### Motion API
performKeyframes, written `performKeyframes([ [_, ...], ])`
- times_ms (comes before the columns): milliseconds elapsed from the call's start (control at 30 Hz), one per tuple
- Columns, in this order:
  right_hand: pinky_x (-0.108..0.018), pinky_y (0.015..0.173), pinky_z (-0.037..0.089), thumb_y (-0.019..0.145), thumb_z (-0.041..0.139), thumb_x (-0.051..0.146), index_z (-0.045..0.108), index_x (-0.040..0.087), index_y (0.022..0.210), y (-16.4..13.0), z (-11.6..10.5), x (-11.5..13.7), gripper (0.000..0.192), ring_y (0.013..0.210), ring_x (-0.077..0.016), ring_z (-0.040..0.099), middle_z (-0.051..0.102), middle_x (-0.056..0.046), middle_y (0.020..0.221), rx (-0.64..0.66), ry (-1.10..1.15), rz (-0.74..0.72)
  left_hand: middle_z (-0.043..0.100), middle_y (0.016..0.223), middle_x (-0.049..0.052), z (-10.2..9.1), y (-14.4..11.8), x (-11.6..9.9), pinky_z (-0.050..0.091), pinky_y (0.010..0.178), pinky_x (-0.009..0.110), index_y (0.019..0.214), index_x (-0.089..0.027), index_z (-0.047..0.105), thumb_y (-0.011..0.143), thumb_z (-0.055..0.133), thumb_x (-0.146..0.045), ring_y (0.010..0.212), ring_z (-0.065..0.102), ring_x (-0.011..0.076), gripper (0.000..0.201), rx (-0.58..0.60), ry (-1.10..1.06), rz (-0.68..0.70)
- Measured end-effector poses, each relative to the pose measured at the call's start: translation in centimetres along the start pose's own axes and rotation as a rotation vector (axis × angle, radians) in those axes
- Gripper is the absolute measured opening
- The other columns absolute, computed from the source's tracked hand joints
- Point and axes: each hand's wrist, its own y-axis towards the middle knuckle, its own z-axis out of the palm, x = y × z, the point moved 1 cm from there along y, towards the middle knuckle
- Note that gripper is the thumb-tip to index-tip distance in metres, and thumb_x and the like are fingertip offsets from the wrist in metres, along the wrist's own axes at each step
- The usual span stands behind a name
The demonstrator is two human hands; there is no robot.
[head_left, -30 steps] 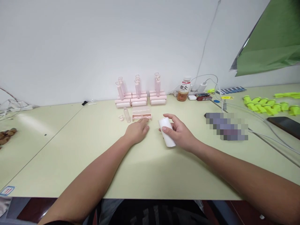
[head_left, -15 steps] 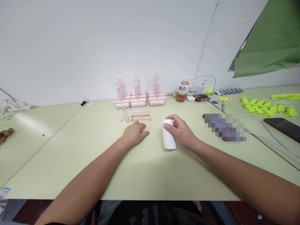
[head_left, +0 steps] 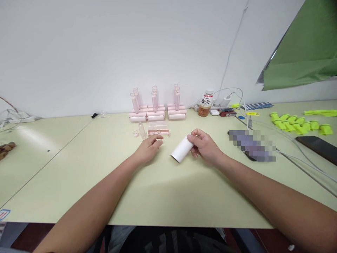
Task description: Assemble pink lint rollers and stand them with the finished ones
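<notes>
My right hand (head_left: 205, 147) grips a white paper roll (head_left: 181, 153) by its far end. The roll is tilted, its open end pointing down-left, just above the pale green table (head_left: 158, 189). My left hand (head_left: 147, 148) rests on the table to the left of the roll, fingers pinched on what looks like a small pink cap (head_left: 159, 142). Just beyond my left fingers lies a pink open frame piece (head_left: 158, 132). Left of it are a clear pink handle tube (head_left: 142, 130) and a small heart-shaped piece (head_left: 135, 133).
Three stacks of assembled pink rollers (head_left: 156, 111) stand at the back by the wall. To the right are a drink bottle (head_left: 205, 104), chargers and cables (head_left: 265, 123), a blurred object (head_left: 252, 145), a dark phone (head_left: 317, 144) and yellow-green parts (head_left: 297, 123). A green sheet (head_left: 302, 52) hangs upper right.
My right hand has tipped the white roll from nearly upright to slanting down-left. My left hand has drawn back from the pink frame with the small pink piece.
</notes>
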Motion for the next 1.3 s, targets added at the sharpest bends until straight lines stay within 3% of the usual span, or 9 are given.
performKeyframes([
  [100, -0.019, 0.036, 0.044, 0.072, 0.078, 0.049, 0.045, 0.022, 0.076, 0.1, 0.0, 0.0, 0.043, 0.041, -0.0095, 0.051, 0.055, 0.007, 0.051, -0.004, 0.056, 0.023, 0.059, 0.072, -0.002, 0.3, 0.0, -0.3, 0.035, 0.045, 0.024, 0.099, -0.022, 0.063, 0.090, 0.048, -0.053, 0.050, 0.046, 0.0105, 0.036, 0.051, -0.241, -0.052],
  [233, -0.022, 0.045, 0.055, 0.081, 0.073, 0.039, 0.048, 0.020, 0.076, 0.1, 0.0, 0.2, 0.032, 0.046, -0.0104, 0.057, 0.058, 0.003, 0.054, -0.066, 0.153, 0.085, 0.064, 0.075, 0.001, 0.6, 0.0, -0.5, 0.037, 0.041, 0.021, 0.074, -0.020, 0.049, 0.076, 0.069, -0.056, 0.050, 0.050, 0.0088, 0.042, -0.011, -0.475, -0.068],
  [333, -0.025, 0.048, 0.059, 0.087, 0.068, 0.033, 0.052, 0.018, 0.080, 0.2, -0.1, 0.2, 0.023, 0.049, -0.0115, 0.061, 0.062, 0.000, 0.062, -0.110, 0.212, 0.112, 0.065, 0.076, 0.005, 0.6, -0.3, -0.7, 0.042, 0.043, 0.020, 0.066, -0.018, 0.045, 0.073, 0.073, -0.055, 0.061, 0.060, 0.0127, 0.046, -0.053, -0.468, -0.039],
  [467, -0.026, 0.050, 0.061, 0.090, 0.064, 0.028, 0.057, 0.015, 0.082, 0.2, 0.0, -0.1, 0.017, 0.053, -0.0127, 0.065, 0.064, -0.003, 0.068, -0.089, 0.226, 0.123, 0.066, 0.079, 0.005, 0.9, -0.8, -1.1, 0.048, 0.047, 0.022, 0.071, -0.018, 0.048, 0.079, 0.069, -0.053, 0.074, 0.065, 0.0168, 0.042, -0.064, -0.445, 0.063],
  [600, -0.025, 0.052, 0.062, 0.090, 0.064, 0.028, 0.058, 0.015, 0.082, 0.0, 0.2, -0.1, 0.017, 0.054, -0.0129, 0.066, 0.066, -0.004, 0.071, -0.080, 0.233, 0.134, 0.067, 0.086, 0.005, 1.3, -0.9, -1.1, 0.052, 0.050, 0.023, 0.075, -0.018, 0.051, 0.080, 0.068, -0.052, 0.071, 0.060, 0.0133, 0.038, -0.059, -0.405, 0.144],
  [867, -0.025, 0.053, 0.062, 0.090, 0.065, 0.031, 0.057, 0.016, 0.084, 0.1, 0.3, -0.2, 0.018, 0.055, -0.0134, 0.067, 0.066, -0.004, 0.073, -0.108, 0.244, 0.128, 0.066, 0.106, 0.006, 1.6, -0.9, -0.9, 0.054, 0.054, 0.023, 0.080, -0.018, 0.050, 0.077, 0.071, -0.047, 0.072, 0.059, 0.0109, 0.036, -0.055, -0.398, 0.139],
  [1100, -0.026, 0.057, 0.063, 0.091, 0.065, 0.031, 0.057, 0.016, 0.084, -0.1, 0.4, -0.2, 0.019, 0.057, -0.0136, 0.068, 0.066, -0.005, 0.075, -0.094, 0.235, 0.137, 0.068, 0.098, 0.005, 1.6, -0.8, -0.6, 0.054, 0.057, 0.026, 0.079, -0.018, 0.052, 0.077, 0.071, -0.048, 0.069, 0.058, 0.0111, 0.036, -0.071, -0.347, 0.134],
  [1300, -0.027, 0.056, 0.064, 0.091, 0.066, 0.033, 0.057, 0.017, 0.083, -0.1, 0.5, -0.4, 0.020, 0.057, -0.0133, 0.068, 0.067, -0.004, 0.075, -0.079, 0.234, 0.151, 0.064, 0.088, 0.002, 1.6, -0.7, -0.5, 0.052, 0.059, 0.026, 0.089, -0.019, 0.057, 0.076, 0.072, -0.048, 0.072, 0.061, 0.0139, 0.035, -0.047, -0.329, 0.131],
])
